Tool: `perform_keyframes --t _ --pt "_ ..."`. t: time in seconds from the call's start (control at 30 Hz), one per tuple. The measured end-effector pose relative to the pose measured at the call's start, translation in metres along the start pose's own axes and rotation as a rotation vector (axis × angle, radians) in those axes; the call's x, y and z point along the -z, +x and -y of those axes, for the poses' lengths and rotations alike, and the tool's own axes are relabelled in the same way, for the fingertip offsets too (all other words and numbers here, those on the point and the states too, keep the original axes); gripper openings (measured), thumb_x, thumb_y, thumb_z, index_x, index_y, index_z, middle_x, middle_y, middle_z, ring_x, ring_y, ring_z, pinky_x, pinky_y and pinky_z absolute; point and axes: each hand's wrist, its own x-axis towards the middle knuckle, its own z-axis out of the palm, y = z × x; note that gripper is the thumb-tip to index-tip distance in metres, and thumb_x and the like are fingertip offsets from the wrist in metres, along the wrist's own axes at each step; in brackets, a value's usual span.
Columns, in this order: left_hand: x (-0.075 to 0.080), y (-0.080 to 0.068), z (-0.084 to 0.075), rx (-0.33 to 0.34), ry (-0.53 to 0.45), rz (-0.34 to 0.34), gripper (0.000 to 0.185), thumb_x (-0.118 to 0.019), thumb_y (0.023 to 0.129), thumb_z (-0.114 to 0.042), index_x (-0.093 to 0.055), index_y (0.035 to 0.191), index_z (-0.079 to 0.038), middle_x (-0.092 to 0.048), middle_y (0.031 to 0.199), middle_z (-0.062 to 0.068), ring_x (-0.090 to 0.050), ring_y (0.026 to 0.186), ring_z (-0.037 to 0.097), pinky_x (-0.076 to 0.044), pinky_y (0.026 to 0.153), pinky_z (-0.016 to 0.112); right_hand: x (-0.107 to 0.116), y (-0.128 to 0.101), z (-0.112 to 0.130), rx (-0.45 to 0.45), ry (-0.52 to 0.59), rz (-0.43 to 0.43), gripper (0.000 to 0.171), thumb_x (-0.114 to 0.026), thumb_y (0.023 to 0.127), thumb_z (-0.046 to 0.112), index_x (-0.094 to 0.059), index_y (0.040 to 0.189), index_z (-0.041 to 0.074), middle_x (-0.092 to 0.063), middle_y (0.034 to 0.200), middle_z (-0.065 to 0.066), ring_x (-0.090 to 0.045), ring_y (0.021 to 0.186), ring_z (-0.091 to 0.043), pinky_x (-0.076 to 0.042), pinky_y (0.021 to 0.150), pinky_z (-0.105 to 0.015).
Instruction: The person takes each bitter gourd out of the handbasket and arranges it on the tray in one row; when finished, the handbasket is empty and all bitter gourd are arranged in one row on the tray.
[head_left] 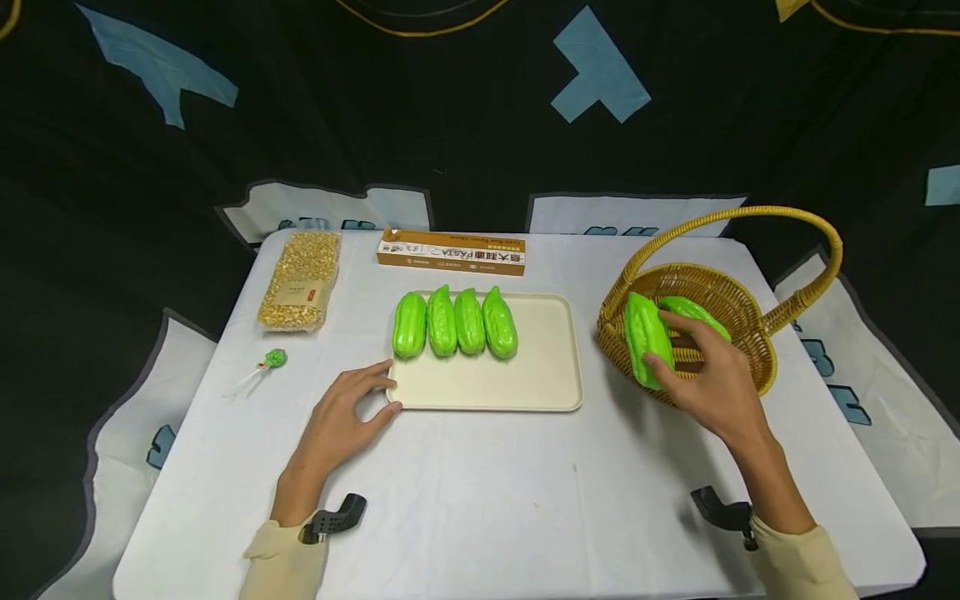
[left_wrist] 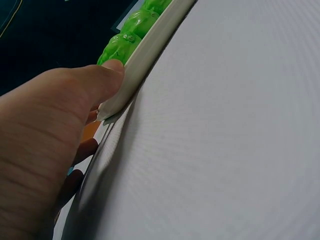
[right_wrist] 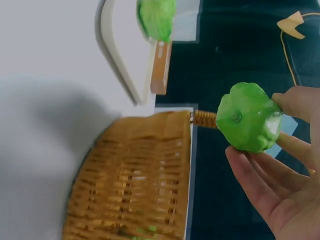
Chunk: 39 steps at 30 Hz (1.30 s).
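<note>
My right hand (head_left: 712, 375) holds a ridged green bitter melon (head_left: 647, 340) between thumb and fingers, over the left part of a wicker basket (head_left: 750, 292). In the right wrist view the blunt, lobed end of the held melon (right_wrist: 247, 117) faces the camera, above the basket's woven side (right_wrist: 135, 170). Another bitter melon (head_left: 693, 314) lies in the basket, partly behind my fingers. My left hand (head_left: 341, 417) grips the near left corner of a cream tray (head_left: 525, 392), its thumb at the rim in the left wrist view. Several bitter melons (head_left: 470, 322) stand in a row on the tray's left half.
Behind the tray lies a long brown pasta box (head_left: 452, 252). A bag of yellow corn kernels (head_left: 302, 279) and a green-wrapped lollipop (head_left: 274, 358) lie on the left of the white table (head_left: 480, 508). The basket's tall handle (head_left: 806, 218) arches up at the right.
</note>
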Motion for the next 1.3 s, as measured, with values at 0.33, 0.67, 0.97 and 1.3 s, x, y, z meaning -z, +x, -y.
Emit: perform_keyframes --t 0.33,0.67,0.97,1.3 --pt "0.0 -0.001 0.002 0.004 -0.005 0.003 0.036 -0.083 0.086 -0.034 -0.071 0.116 -0.019 -0.055 0.148 -0.006 -0.051 0.132 0.021 -0.041 0.111 0.044 -0.02 0.007 0.015 -0.001 0.052 0.012 0.061 -0.086 0.081 0.02 -0.062 0.136 0.011 -0.067 0.13 -0.007 -0.067 0.109 -0.027 -0.051 0.082 -0.021" --pt "0.0 0.0 0.002 -0.008 -0.009 -0.002 0.035 -0.083 0.086 -0.033 -0.072 0.116 -0.019 -0.056 0.147 -0.006 -0.051 0.131 0.021 -0.041 0.11 0.044 -0.042 0.018 0.023 -0.091 0.295 0.077 0.059 -0.083 0.086 0.016 -0.058 0.14 0.012 -0.066 0.128 -0.012 -0.067 0.109 -0.03 -0.06 0.074 -0.021" --pt "0.0 -0.001 0.002 -0.011 -0.021 -0.004 0.035 -0.082 0.086 -0.033 -0.071 0.117 -0.02 -0.056 0.147 -0.005 -0.051 0.131 0.021 -0.042 0.11 0.044 -0.064 0.027 0.028 -0.141 0.353 0.13 0.056 -0.081 0.088 0.02 -0.058 0.139 0.012 -0.066 0.124 -0.014 -0.066 0.111 -0.029 -0.062 0.075 -0.028" --pt "0.001 -0.001 0.001 -0.004 -0.02 0.002 0.037 -0.083 0.086 -0.033 -0.071 0.118 -0.018 -0.055 0.148 -0.004 -0.051 0.131 0.02 -0.042 0.11 0.043 -0.095 0.032 0.025 -0.15 0.359 0.168 0.057 -0.08 0.089 0.024 -0.057 0.14 0.013 -0.067 0.126 -0.016 -0.072 0.101 -0.033 -0.063 0.077 -0.036"
